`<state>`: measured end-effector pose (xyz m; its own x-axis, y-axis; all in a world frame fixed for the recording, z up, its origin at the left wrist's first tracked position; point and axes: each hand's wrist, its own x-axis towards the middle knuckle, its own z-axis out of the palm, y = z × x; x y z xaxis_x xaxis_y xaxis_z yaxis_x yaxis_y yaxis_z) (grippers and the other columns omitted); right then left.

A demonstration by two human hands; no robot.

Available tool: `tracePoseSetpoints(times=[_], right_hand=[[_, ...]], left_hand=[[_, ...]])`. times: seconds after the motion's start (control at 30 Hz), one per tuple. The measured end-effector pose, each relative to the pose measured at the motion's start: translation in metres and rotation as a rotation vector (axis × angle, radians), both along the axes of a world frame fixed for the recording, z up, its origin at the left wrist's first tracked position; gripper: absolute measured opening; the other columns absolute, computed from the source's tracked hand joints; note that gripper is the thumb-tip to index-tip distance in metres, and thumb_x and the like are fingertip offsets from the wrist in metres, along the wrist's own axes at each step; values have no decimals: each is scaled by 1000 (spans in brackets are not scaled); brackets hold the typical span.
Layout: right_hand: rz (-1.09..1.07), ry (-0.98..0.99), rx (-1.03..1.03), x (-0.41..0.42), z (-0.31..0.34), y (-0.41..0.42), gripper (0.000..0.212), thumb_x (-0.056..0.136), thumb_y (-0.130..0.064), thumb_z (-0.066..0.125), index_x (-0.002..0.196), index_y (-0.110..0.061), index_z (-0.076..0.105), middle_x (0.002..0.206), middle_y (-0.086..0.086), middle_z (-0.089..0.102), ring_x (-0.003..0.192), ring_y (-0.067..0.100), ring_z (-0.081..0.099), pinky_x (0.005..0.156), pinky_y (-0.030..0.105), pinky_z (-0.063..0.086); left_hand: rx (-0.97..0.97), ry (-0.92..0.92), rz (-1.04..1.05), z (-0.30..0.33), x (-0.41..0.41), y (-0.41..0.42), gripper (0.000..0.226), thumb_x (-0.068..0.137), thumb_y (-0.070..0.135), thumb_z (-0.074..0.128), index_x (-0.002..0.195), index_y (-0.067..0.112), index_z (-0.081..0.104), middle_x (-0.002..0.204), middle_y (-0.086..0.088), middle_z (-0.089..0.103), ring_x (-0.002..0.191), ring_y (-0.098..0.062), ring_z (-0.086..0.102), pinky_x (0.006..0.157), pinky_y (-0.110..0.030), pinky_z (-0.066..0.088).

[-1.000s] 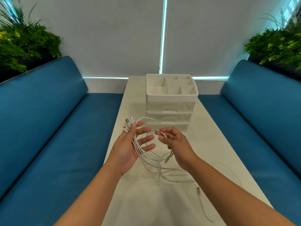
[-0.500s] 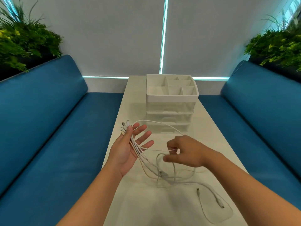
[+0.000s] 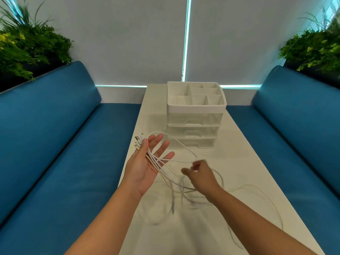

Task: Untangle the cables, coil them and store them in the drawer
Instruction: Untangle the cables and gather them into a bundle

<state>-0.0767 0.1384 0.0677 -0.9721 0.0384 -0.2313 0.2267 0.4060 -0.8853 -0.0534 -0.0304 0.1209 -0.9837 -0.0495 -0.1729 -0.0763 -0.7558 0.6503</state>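
Observation:
Several white cables (image 3: 156, 161) lie bunched across my left hand (image 3: 145, 162), palm up above the table's left edge, thumb pressing them, plug ends (image 3: 138, 140) sticking out past the fingers. From there they trail down in tangled loops (image 3: 184, 192) onto the white table (image 3: 239, 162). My right hand (image 3: 200, 175), blurred by motion, sits right of the left hand, fingers pinched on one thin strand that arcs back to the bunch. The white drawer organiser (image 3: 195, 115) stands beyond, its clear drawers shut.
Blue sofas flank the narrow table on the left (image 3: 55, 144) and right (image 3: 294, 135). Green plants stand behind both backrests (image 3: 27, 46). Loose cable loops spread toward the table's right edge (image 3: 261, 197).
My right hand has dropped lower and toward me, drawing a strand out of the bunch. The loops on the table have spread farther right. My left hand has stayed nearly still.

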Motion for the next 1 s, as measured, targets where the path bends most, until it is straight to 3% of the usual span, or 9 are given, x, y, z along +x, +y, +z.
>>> tracePoseSetpoints(times=[0.07, 0.17, 0.27, 0.43, 0.53, 0.63, 0.77, 0.87, 1.0], right_hand=[[197, -158, -10, -1, -4, -9, 30, 86, -41, 67, 91, -13, 58, 89, 3, 61, 75, 16, 56, 72, 29, 47], [425, -303, -37, -2, -1, -17, 36, 88, -49, 60, 96, -14, 67, 90, 3, 64, 78, 17, 59, 82, 34, 54], [594, -382, -46, -2, 5, -21, 21, 97, -24, 48, 96, -17, 68, 97, 8, 72, 75, 18, 65, 71, 28, 53], [10, 17, -320, -11, 4, -6, 20, 98, -14, 51, 92, -12, 69, 70, 5, 59, 48, 7, 52, 56, 21, 44], [-150, 216, -96, -18, 2, 41, 17, 94, -25, 58, 94, -20, 74, 87, -8, 70, 77, 6, 62, 76, 26, 46], [66, -1, 335, -13, -8, 72, 20, 86, -41, 61, 91, -28, 75, 98, -5, 73, 102, 20, 63, 90, 35, 45], [319, -80, 772, -1, -20, 65, 80, 80, -46, 63, 149, -22, 31, 146, 5, 44, 135, 27, 38, 108, 35, 30], [352, 186, 459, 14, -1, 33, 91, 79, -37, 66, 153, -23, 15, 157, -1, 24, 143, 20, 24, 118, 39, 19], [250, 494, 48, 29, 38, -13, 75, 72, -45, 65, 138, -36, 32, 137, -19, 40, 126, 2, 39, 104, 25, 36]], left_hand=[[-4, 21, -19, 5, 1, 2, 35, 103, 30, 38, 121, 9, 59, 114, -5, 73, 101, -25, 71, 80, -50, 59], [-6, 48, -42, 13, 1, 4, 34, 104, 31, 38, 119, 10, 60, 113, -5, 73, 100, -24, 72, 81, -50, 59], [-10, 62, -50, 18, 0, 5, 34, 103, 31, 39, 120, 9, 60, 112, -5, 73, 99, -25, 72, 79, -49, 60], [-98, 61, 89, 15, 1, -11, 36, 104, 29, 39, 127, 7, 55, 110, -7, 74, 96, -26, 73, 82, -51, 58], [-134, 39, 176, 9, 0, -26, 36, 104, 29, 40, 129, 7, 54, 115, -9, 72, 97, -27, 72, 84, -52, 58], [-132, 17, 179, 4, -1, -28, 36, 105, 30, 39, 128, 7, 55, 115, -10, 72, 99, -27, 72, 84, -51, 57], [-132, 18, 96, 1, -2, -14, 37, 105, 31, 37, 126, 9, 57, 112, -8, 73, 99, -27, 72, 84, -50, 58], [-142, 27, 35, 2, -2, -3, 36, 105, 32, 36, 123, 11, 59, 113, -7, 73, 103, -26, 71, 88, -51, 56], [-162, 32, -65, 0, -1, 8, 35, 104, 31, 37, 123, 12, 59, 116, -9, 72, 106, -26, 70, 93, -52, 52]])
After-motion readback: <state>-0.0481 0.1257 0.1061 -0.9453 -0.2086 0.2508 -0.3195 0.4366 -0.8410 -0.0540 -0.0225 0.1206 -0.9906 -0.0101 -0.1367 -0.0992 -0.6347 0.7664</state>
